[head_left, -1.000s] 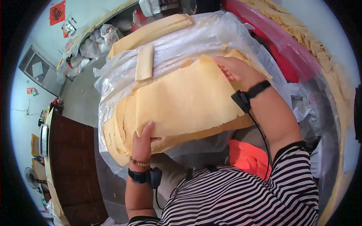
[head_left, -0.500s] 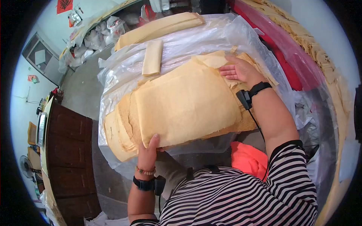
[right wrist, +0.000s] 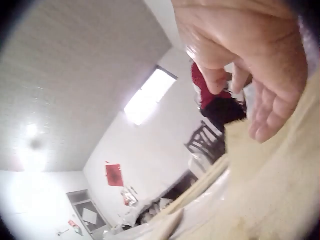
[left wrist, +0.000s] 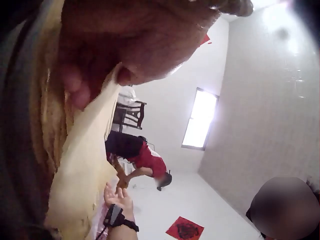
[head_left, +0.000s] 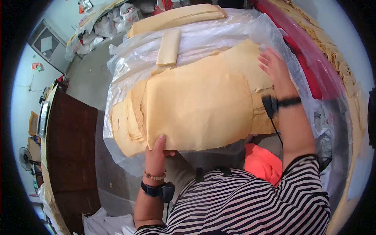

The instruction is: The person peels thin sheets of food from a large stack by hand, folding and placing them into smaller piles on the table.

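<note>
A large pale yellow sheet lies over a pile of similar sheets with rough brown edges. At its near left corner the left hand pinches the edge, thumb on top and fingers beneath; the left wrist view shows the same sheet held by that hand. The right hand, slightly blurred, is over the far right part of the pile with fingers spread. In the right wrist view this hand has relaxed fingers and holds nothing; whether its fingertips touch the sheet I cannot tell.
Clear plastic covers the surface under the pile. Beyond the pile lie a small folded piece and a long folded stack. A dark wooden cabinet stands at left, orange cloth near the lap. Another person bends over in the background.
The right hand has let go of the sheet's far right corner and moved right. That end of the top sheet now lies lower, and more of the sheets beneath shows. The left hand keeps its pinch.
</note>
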### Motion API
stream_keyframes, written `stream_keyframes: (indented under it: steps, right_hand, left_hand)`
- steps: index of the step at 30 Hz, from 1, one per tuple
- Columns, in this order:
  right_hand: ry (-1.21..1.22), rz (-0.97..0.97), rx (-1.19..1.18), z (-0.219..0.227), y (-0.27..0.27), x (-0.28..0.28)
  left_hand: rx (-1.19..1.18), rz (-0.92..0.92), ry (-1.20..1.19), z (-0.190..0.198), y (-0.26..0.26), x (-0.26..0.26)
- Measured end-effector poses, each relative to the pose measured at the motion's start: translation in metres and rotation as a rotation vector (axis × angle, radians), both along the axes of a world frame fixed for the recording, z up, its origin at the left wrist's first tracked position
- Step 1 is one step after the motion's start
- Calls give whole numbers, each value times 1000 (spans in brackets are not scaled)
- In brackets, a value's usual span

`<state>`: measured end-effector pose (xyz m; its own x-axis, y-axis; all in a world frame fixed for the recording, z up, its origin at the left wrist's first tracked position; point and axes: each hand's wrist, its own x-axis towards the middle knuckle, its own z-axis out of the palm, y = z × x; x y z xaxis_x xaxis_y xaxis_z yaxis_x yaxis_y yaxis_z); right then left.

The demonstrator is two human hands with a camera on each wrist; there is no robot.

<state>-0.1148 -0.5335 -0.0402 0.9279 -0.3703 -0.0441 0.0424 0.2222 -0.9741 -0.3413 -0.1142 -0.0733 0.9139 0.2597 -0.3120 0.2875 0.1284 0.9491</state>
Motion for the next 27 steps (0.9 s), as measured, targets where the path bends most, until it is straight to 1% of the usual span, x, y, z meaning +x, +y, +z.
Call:
stream_keyframes:
  steps: [2, 3, 4, 5, 7, 9, 10, 13, 15, 16, 17, 18, 20, 21, 23, 24, 26, 27]
  right_hand:
    - [-28, 148, 65, -15, -4, -70]
    - [99, 323, -106, -25, -7, -115]
    - [307, 260, 6, -24, 16, -164]
    - [488, 477, 38, -36, 14, -198]
    - [826, 521, 59, -62, 29, -245]
    - [765, 600, 399, -77, 53, -260]
    - [721, 640, 566, -84, 63, -263]
    - [401, 506, 866, -98, 78, -247]
    - [447, 283, 740, -96, 69, -234]
    - [468, 179, 676, -88, 71, -224]
    - [386, 198, 682, -74, 67, -225]
    - [282, 168, 605, -60, 72, -222]
    - [70, 99, 449, -36, 82, -217]
    - [10, 158, 412, -17, 89, -220]
    - [-129, 265, 331, 23, 106, -223]
    - [-174, 259, 310, 35, 111, -226]
    - [-259, 246, 274, 48, 118, -231]
    - [-267, 264, 253, 49, 118, -226]
  left_hand:
    - [-41, -47, 24, -7, -6, -3]
    - [-59, -74, 34, -9, -8, -3]
    - [-126, -98, 62, -11, -7, -5]
    - [-192, -123, 88, -13, -5, -9]
    - [-313, -155, 130, -15, -4, -12]
    - [-424, -155, 149, -14, -6, -13]
    - [-430, -188, 134, -12, -9, -12]
    - [-420, -256, 82, -4, -16, -15]
    - [-361, -280, 70, -3, -14, -21]
    - [-383, -444, 76, -9, -8, -23]
    - [-404, -605, 89, -20, 0, -27]
    - [-426, -768, 108, -27, 5, -33]
    - [-393, -1048, 54, -31, -7, -46]
    - [-382, -1077, 43, -37, -16, -49]
    - [-469, -1072, -98, -59, -30, -41]
    - [-515, -1075, -165, -56, -35, -36]
    - [-898, -667, -188, -44, -37, -37]
    - [-1001, -489, -177, -20, -41, -26]
